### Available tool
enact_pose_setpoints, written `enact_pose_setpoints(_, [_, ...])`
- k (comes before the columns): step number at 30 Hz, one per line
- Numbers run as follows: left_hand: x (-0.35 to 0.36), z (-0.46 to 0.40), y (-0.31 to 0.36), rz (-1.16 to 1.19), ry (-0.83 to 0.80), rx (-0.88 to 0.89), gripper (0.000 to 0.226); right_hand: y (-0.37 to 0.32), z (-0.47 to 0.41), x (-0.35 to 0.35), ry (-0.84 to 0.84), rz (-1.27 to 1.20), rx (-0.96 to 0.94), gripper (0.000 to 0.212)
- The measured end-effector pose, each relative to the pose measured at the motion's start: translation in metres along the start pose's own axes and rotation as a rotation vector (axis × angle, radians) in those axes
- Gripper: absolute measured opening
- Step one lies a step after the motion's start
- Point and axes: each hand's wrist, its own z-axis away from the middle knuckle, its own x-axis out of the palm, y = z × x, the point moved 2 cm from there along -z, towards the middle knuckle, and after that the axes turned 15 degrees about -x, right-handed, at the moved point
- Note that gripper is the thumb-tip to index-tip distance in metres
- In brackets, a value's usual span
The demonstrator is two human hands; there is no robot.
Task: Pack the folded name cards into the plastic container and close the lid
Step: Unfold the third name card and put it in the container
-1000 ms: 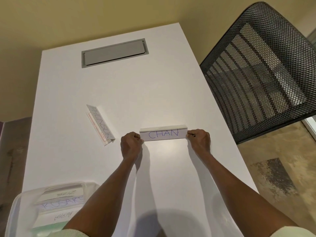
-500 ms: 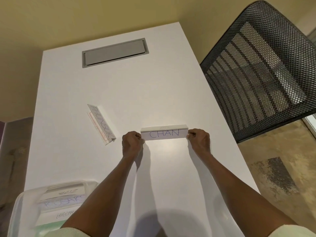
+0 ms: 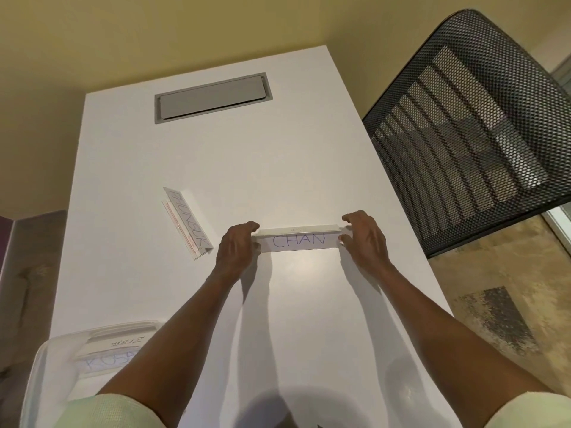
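A white folded name card reading "CHAN" stands on the white table. My left hand pinches its left end and my right hand pinches its right end, fingers curled over the top fold. A second folded card reading "PHUNSUK" lies at an angle to the left, untouched. The clear plastic container sits at the near left corner without a lid on it, holding several cards, partly hidden by my left forearm.
A grey cable hatch is set into the far part of the table. A black mesh chair back stands close by the table's right edge. Patterned floor shows at the right.
Both hands have stayed on the CHAN card's ends; the fingers now reach over its top fold. The card has barely shifted. The view has tilted slightly.
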Motion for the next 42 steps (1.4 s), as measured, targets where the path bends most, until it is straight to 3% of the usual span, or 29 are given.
enact_pose_setpoints(7, [0.007, -0.011, 0.013, -0.243, -0.152, 0.082, 0.061, -0.008, -0.014, 0.005, -0.292, 0.281, -0.171, 0.048])
enact_pose_setpoints(11, [0.013, -0.014, 0.015, -0.293, -0.169, 0.103, 0.046, -0.011, -0.018, 0.01, -0.363, 0.311, -0.177, 0.039])
enact_pose_setpoints(16, [0.017, -0.017, 0.015, -0.329, -0.153, 0.115, 0.043, -0.013, -0.021, 0.011, -0.429, 0.365, -0.182, 0.033])
enact_pose_setpoints(28, [0.016, -0.017, 0.015, -0.322, -0.118, 0.123, 0.042, -0.018, -0.018, 0.004, -0.465, 0.433, -0.189, 0.035])
enact_pose_setpoints(42, [-0.03, 0.01, 0.023, -0.267, -0.064, 0.125, 0.033, -0.043, -0.011, -0.027, -0.328, 0.3, -0.172, 0.033])
